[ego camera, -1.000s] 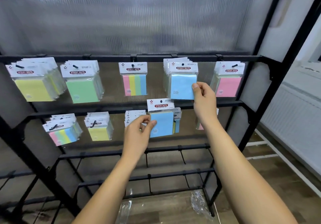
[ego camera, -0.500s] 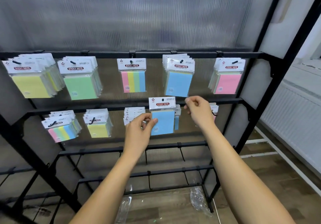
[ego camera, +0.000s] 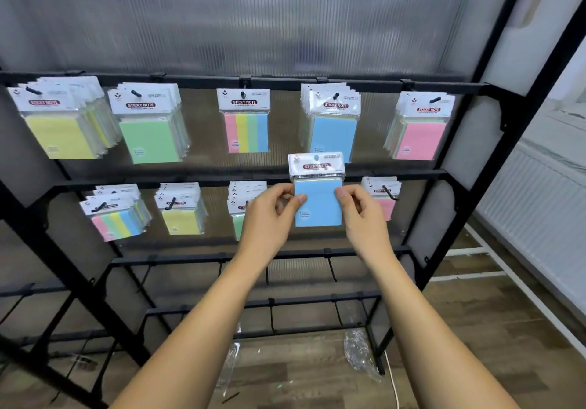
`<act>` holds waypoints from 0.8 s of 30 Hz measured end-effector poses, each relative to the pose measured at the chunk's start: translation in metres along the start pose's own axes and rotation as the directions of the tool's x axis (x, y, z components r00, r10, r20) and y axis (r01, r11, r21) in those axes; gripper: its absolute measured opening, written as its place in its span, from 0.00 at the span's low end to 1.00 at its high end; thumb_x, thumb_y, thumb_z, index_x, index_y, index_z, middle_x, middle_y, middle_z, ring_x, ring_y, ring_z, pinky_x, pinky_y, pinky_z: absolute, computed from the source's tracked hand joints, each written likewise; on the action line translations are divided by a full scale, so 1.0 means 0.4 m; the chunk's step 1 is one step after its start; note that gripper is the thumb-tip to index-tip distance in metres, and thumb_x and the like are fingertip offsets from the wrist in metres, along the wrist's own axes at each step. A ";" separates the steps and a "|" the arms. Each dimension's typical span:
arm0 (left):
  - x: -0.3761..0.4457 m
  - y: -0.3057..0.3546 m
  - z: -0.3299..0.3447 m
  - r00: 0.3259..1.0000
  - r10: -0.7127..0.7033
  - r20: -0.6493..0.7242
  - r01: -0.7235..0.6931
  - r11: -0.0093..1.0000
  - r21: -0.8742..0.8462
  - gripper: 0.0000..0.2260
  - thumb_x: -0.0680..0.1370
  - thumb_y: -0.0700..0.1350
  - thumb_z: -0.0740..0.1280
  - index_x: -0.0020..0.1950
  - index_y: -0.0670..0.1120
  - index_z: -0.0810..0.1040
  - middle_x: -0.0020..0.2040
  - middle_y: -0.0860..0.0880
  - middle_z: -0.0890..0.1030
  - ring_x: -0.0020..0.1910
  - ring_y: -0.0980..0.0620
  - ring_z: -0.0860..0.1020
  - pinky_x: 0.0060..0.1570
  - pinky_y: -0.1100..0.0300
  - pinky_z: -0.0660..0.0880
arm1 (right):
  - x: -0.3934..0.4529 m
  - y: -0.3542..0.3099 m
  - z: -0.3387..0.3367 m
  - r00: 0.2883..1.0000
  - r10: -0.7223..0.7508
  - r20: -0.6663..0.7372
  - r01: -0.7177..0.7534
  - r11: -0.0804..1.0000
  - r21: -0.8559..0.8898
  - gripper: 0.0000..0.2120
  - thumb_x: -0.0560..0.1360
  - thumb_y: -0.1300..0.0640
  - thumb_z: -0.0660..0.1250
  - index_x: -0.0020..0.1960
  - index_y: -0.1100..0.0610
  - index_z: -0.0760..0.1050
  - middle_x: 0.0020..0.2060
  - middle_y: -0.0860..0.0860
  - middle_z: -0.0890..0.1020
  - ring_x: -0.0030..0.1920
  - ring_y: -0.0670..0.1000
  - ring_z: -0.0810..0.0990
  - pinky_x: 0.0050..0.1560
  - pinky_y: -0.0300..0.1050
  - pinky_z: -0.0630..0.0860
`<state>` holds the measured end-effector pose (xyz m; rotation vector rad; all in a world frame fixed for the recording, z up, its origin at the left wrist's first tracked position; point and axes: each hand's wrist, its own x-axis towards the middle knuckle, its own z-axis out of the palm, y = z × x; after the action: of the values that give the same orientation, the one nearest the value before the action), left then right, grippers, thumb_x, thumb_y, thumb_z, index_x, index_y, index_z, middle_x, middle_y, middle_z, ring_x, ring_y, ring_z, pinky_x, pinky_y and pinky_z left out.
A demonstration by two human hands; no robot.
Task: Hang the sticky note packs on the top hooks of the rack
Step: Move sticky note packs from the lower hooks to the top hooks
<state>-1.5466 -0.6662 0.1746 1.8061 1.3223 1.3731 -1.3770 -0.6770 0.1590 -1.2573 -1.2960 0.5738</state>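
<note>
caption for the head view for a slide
Both hands, left and right, pinch a blue pack below the rack's top-row blue packs.

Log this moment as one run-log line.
stage: carrying | held: blue pack | left hand: pinching | right hand: pinching | top blue hook: not reached

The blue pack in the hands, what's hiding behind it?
Behind the blue pack runs the rack's black bar. Both hands, left hand and right hand, pinch it. Any hook directly behind is covered.

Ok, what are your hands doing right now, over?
Left hand and right hand both pinch the blue pack. Pack off any hook, below the top blue stack. Nothing in the way.
</note>
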 end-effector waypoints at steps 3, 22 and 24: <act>0.016 0.023 0.005 0.999 0.049 0.019 -0.049 0.999 -0.001 0.05 0.78 0.47 0.70 0.51 0.48 0.82 0.34 0.53 0.78 0.31 0.60 0.73 0.32 0.69 0.68 | 0.022 -0.029 -0.012 0.998 -0.043 -0.051 0.043 0.999 -0.006 0.09 0.83 0.55 0.62 0.45 0.55 0.76 0.39 0.45 0.79 0.39 0.38 0.74 0.39 0.32 0.69; 0.054 0.015 -0.002 0.997 0.060 0.043 -0.064 0.994 0.088 0.06 0.81 0.48 0.64 0.49 0.51 0.81 0.42 0.55 0.83 0.44 0.56 0.79 0.44 0.55 0.78 | 0.184 -0.121 -0.035 0.977 -0.117 -0.176 0.108 0.992 -0.059 0.19 0.84 0.51 0.58 0.35 0.46 0.64 0.28 0.42 0.64 0.30 0.41 0.62 0.33 0.37 0.59; 0.055 0.014 -0.004 0.997 0.063 0.044 -0.067 0.994 0.088 0.06 0.81 0.48 0.64 0.49 0.51 0.81 0.42 0.55 0.82 0.44 0.56 0.79 0.45 0.56 0.78 | 0.194 -0.120 -0.031 0.980 -0.106 -0.169 0.095 0.993 -0.068 0.19 0.84 0.51 0.58 0.34 0.48 0.63 0.28 0.42 0.63 0.30 0.41 0.61 0.33 0.40 0.58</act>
<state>-1.5456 -0.6488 0.1893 1.9420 1.3343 1.3216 -1.3603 -0.6272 0.2344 -1.2538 -1.2312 0.3489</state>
